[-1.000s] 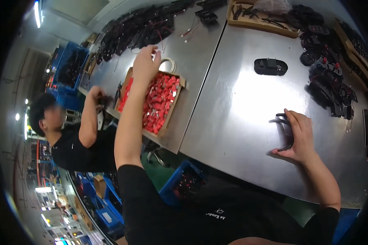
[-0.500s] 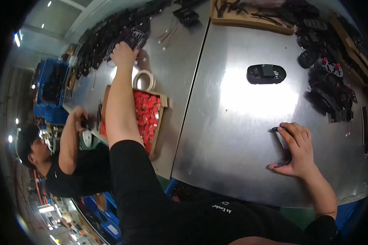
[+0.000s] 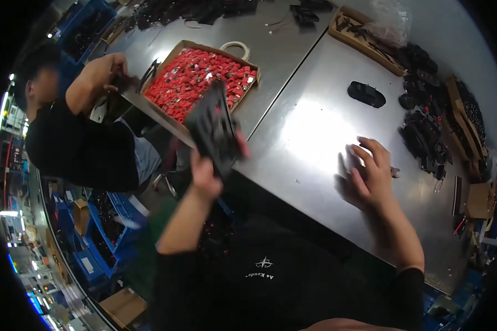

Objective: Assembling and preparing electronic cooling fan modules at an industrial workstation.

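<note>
My left hand (image 3: 206, 175) grips a black plastic housing (image 3: 211, 124), blurred by motion, above the near edge of the table beside the box of red parts. A red piece (image 3: 242, 144) shows at the housing's right side. Over the metal table, my right hand (image 3: 374, 174) has its fingers spread around what looks like a pair of pliers; the metal jaws (image 3: 395, 172) stick out past the hand, while most of the handles are hidden. Farther back, a black oval shell (image 3: 366, 94) lies alone on the table.
An open cardboard box (image 3: 258, 78) holds many small red parts, with a tape roll (image 3: 237, 48) behind it. Black assemblies (image 3: 425, 132) pile up at the right. A tool box (image 3: 364, 45) stands at the back. On the left sits a co-worker (image 3: 83, 143).
My left hand has come back from the far pile toward me, carrying the black housing. My right hand has shifted left and farther from me. The view has turned.
</note>
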